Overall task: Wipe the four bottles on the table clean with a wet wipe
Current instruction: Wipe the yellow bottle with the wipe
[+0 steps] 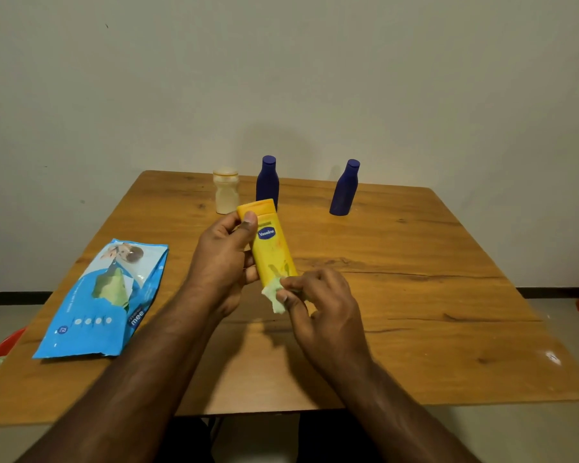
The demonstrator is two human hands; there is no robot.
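Yellow Vaseline bottle (270, 242) held tilted above the wooden table (415, 279), cap end away from the person. Left hand (226, 259) grips its upper part, thumb across the front. Right hand (321, 302) pinches a pale green wet wipe (274, 297) against the bottle's lower end. Beyond the yellow bottle stand a cream bottle (227, 190) and a blue bottle (267, 180); a second blue bottle (345, 188) stands right of it, well apart. Blue wipes pack (104, 302) lies flat to its left.
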